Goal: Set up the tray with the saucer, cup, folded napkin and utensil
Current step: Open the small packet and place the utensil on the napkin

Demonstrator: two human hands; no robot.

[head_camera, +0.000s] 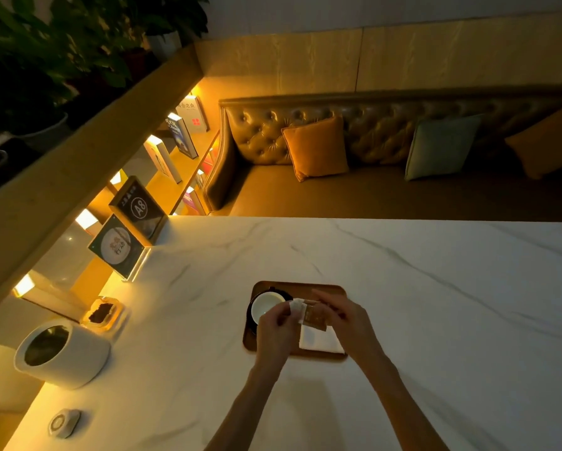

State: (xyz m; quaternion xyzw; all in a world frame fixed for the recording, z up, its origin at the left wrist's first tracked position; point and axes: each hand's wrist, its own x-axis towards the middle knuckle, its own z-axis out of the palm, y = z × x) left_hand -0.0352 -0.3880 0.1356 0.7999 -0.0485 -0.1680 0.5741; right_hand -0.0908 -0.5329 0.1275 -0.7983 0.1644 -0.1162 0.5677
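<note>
Utensil step, by the look of it: both hands over the tray [331, 289] on the table [435, 288]. Left hand [274, 323] grip pinches the white end of a brown packet [315, 317]; right hand [344, 317] grip closed on its other end. Cup [266, 304] on dark saucer [249, 315] at tray's left, napkin [318, 341] at its near-right. Next: probably lay packet on napkin, release; contents unclear.

brown tray [266, 285], white cup [266, 305] & napkin [318, 341].
</note>
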